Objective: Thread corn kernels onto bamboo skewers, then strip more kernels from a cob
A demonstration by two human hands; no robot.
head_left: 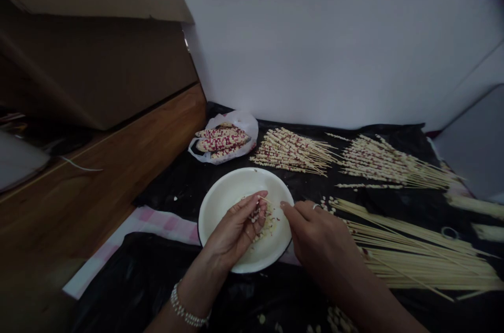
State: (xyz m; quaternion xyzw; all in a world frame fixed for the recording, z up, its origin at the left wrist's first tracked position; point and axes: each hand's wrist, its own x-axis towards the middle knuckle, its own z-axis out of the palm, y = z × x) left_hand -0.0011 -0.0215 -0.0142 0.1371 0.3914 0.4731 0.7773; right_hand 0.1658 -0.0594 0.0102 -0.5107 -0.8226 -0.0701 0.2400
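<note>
Over a white enamel bowl (214,201), my left hand (240,222) is cupped with corn kernels (255,212) in the palm, its thumb and forefinger pinched together at the tip of a thin skewer (270,200). My right hand (315,230), wearing a ring, grips the same skewer at the bowl's right rim; most of the stick is hidden behind the hand. Loose kernels and bits lie on the bowl's bottom. Bare bamboo skewers (429,267) are heaped to the right, partly behind my right forearm.
Speckled corn cobs (222,141) sit in a plastic bag (249,122) behind the bowl. Two piles of kernel-threaded skewers (291,149) lie at the back and right. Black plastic sheeting (169,175) covers the surface. A cardboard box (98,60) stands left, a white wall (334,39) behind.
</note>
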